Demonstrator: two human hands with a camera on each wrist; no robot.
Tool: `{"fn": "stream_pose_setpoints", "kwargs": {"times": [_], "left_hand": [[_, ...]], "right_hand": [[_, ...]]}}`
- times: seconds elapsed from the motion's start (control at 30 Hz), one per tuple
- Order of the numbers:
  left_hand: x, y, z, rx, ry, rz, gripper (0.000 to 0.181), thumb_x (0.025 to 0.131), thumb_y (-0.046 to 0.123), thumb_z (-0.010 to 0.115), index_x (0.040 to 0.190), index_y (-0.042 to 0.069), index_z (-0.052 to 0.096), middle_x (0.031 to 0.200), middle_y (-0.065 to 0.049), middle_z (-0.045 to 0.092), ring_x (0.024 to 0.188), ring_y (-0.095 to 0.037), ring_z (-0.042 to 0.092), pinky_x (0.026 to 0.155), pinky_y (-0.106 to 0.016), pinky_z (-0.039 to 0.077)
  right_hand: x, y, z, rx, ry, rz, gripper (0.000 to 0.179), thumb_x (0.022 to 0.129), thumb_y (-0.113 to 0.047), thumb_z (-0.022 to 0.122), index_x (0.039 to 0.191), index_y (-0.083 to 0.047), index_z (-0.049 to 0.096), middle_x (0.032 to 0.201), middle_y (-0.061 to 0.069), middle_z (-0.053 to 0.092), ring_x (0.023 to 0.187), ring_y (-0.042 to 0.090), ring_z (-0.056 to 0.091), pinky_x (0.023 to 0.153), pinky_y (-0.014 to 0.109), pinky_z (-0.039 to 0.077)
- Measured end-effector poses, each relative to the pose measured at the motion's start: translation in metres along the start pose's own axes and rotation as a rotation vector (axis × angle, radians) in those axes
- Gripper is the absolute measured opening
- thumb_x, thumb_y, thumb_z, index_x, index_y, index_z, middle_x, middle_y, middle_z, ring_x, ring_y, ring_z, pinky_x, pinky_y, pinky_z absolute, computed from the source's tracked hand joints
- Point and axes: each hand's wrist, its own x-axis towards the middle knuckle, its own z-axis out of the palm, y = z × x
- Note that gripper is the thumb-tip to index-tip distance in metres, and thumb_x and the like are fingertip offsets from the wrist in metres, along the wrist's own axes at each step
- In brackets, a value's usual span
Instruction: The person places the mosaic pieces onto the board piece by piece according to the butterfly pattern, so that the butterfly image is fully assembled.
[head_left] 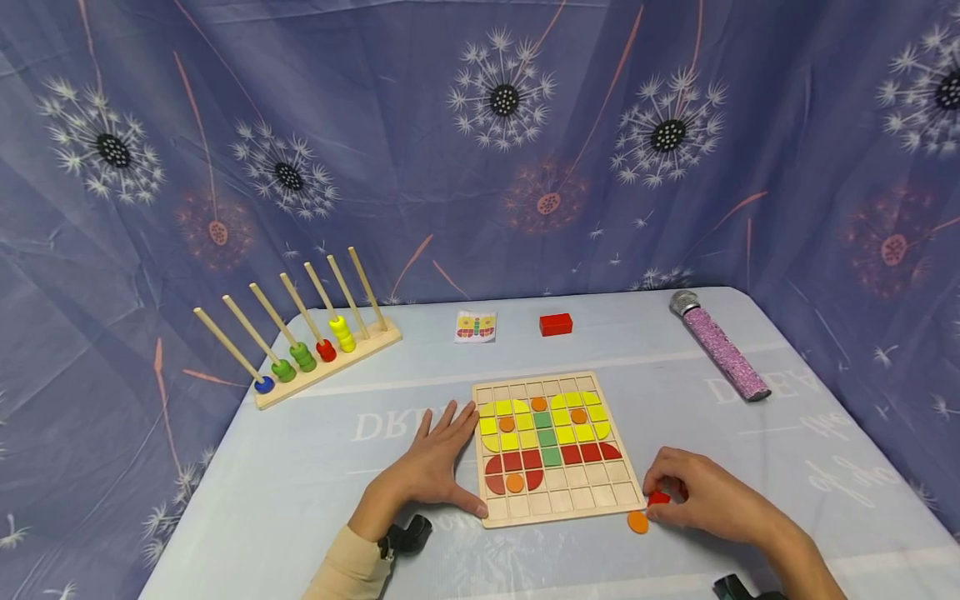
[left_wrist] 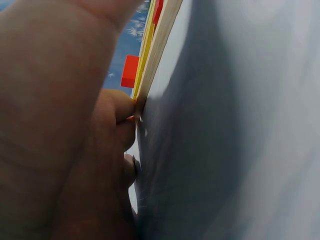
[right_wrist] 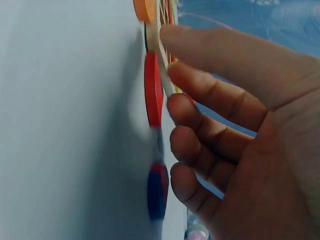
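Note:
A wooden grid board (head_left: 561, 502) lies mid-table, set with yellow, green, red and orange flat pieces. My left hand (head_left: 429, 468) rests at its left edge with fingers spread, fingertips and thumb touching the wood. Just off the board's lower right corner, my right hand (head_left: 705, 493) hovers low with bent fingers and thumb apart around a loose red piece (head_left: 658, 498). In the right wrist view that red piece (right_wrist: 153, 90) lies on the table, just clear of the fingertips. Beside it is an orange disc (head_left: 637, 522). A blue piece (right_wrist: 157, 192) lies farther along, hidden from the head view.
A pattern card (head_left: 476, 327) and a red box (head_left: 556, 325) lie behind the board. At the back left stands a wooden peg stand (head_left: 345, 358) with coloured beads on several pegs. A pink glittery microphone (head_left: 720, 346) lies at the right. A patterned curtain hangs behind the table.

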Motion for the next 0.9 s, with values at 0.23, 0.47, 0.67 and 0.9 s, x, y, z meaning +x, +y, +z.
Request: {"fn": "stream_pose_setpoints", "kwargs": {"times": [0.23,0.47,0.67,0.9], "left_hand": [[0.0,0.001,-0.001,0.001,0.0,0.0,0.14,0.05,0.088,0.065,0.156,0.013,0.01,0.161,0.0,0.003,0.145,-0.027,-0.003,0.112,-0.056,-0.003],[-0.001,0.001,-0.001,-0.001,-0.001,-0.001,0.14,0.05,0.087,0.066,0.156,0.013,0.011,0.161,0.0,0.003,0.145,-0.027,-0.003,0.112,-0.056,-0.003],[-0.001,0.002,-0.002,-0.006,-0.004,-0.002,0.14,0.05,0.087,0.066,0.156,0.013,0.011,0.161,0.0,0.003,0.145,-0.027,-0.002,0.112,-0.056,-0.004],[0.0,0.002,-0.002,-0.02,0.006,0.01,0.14,0.051,0.086,0.066,0.155,0.011,0.013,0.161,-0.002,0.005,0.145,-0.029,-0.001,0.111,-0.058,-0.003]], "right_hand": [[-0.003,-0.002,0.0,-0.003,0.02,0.015,0.027,0.075,-0.04,0.082,0.09,-0.03,0.062,0.083,-0.013,0.055,0.073,0.007,0.053,0.062,0.02,0.043],[-0.02,0.017,-0.025,-0.044,0.078,0.11,0.028,0.075,-0.032,0.083,0.096,-0.028,0.066,0.089,-0.012,0.056,0.078,0.007,0.051,0.066,0.023,0.046],[-0.037,0.035,-0.032,-0.052,0.079,0.117,0.033,0.075,-0.027,0.083,0.102,-0.022,0.066,0.093,-0.012,0.057,0.081,0.006,0.054,0.071,0.02,0.048],[-0.043,0.04,-0.027,-0.026,0.122,0.05,0.028,0.075,-0.025,0.083,0.096,-0.024,0.066,0.086,-0.012,0.055,0.074,0.006,0.05,0.062,0.021,0.044]]}}
